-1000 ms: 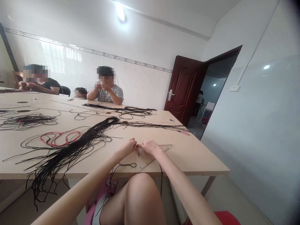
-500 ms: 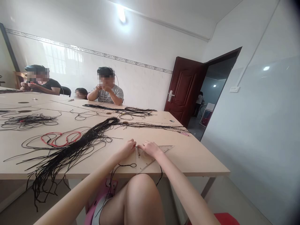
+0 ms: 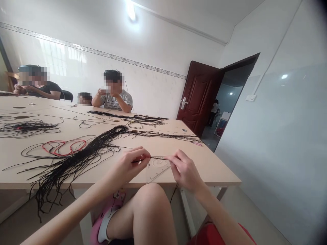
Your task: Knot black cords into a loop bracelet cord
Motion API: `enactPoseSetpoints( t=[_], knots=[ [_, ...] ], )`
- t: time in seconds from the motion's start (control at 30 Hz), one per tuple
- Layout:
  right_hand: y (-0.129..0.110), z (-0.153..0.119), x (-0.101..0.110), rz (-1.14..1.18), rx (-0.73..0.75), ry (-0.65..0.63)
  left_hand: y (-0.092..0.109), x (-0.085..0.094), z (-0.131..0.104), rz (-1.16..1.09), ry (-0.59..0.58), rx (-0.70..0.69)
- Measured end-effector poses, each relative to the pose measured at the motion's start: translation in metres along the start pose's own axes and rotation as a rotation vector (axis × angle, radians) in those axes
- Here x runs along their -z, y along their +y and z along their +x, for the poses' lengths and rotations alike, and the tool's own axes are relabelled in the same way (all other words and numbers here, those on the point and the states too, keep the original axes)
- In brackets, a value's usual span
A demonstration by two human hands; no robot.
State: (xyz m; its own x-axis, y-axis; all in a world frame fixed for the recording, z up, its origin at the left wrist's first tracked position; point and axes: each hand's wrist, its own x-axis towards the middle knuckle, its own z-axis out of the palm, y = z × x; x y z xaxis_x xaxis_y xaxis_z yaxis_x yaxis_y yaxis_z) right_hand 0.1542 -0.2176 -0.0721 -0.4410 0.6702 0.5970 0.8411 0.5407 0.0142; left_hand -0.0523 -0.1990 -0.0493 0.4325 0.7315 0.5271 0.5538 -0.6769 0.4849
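A short stretch of black cord [image 3: 157, 158] runs taut between my two hands, just above the table's front edge. My left hand [image 3: 134, 163] pinches one end between thumb and fingers. The other end is pinched by my right hand [image 3: 182, 166]. Below the cord, a clear triangular ruler [image 3: 159, 173] lies flat on the table. A tiny charm [image 3: 149, 165] shows beside my left fingertips; what it hangs from is too small to tell. More black cord [image 3: 174, 192] hangs down below my right hand.
A thick bundle of black cords [image 3: 89, 149] lies left of my hands on the table [image 3: 204, 166], beside a red cord [image 3: 60, 153]. Thinner cord bundles [image 3: 168, 135] stretch behind. Two people work across the table; another head shows between them. A red door stands ajar.
My hands have moved apart and come nearer, stretching the cord between them. My right hand has moved right, uncovering part of the ruler. The view has shifted slightly.
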Motion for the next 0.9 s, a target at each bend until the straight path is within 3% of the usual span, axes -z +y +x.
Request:
enactPoseSetpoints(
  t=[0.07, 0.13, 0.27, 0.47, 0.53, 0.67, 0.9],
  knots=[
    [-0.015, -0.015, 0.024, 0.27, 0.044, 0.216, 0.031, 0.013, -0.015, -0.107, 0.016, -0.067],
    [-0.029, -0.027, 0.045, 0.443, 0.07, 0.294, 0.056, 0.022, -0.03, -0.177, -0.032, -0.082],
    [-0.046, -0.043, 0.078, 0.715, 0.018, 0.218, 0.087, 0.03, -0.053, -0.245, -0.183, -0.027],
    [-0.061, -0.053, 0.107, 1.06, -0.092, 0.117, 0.113, 0.025, -0.064, -0.224, -0.157, 0.023],
    [-0.067, -0.053, 0.114, 1.066, -0.115, 0.093, 0.119, 0.023, -0.063, -0.2, -0.152, -0.001],
    [-0.076, -0.053, 0.124, 0.859, -0.121, 0.118, 0.125, 0.019, -0.062, -0.164, -0.132, -0.028],
    [-0.078, -0.06, 0.123, 0.548, -0.04, 0.037, 0.131, 0.018, -0.06, -0.197, -0.159, -0.03]
  ],
)
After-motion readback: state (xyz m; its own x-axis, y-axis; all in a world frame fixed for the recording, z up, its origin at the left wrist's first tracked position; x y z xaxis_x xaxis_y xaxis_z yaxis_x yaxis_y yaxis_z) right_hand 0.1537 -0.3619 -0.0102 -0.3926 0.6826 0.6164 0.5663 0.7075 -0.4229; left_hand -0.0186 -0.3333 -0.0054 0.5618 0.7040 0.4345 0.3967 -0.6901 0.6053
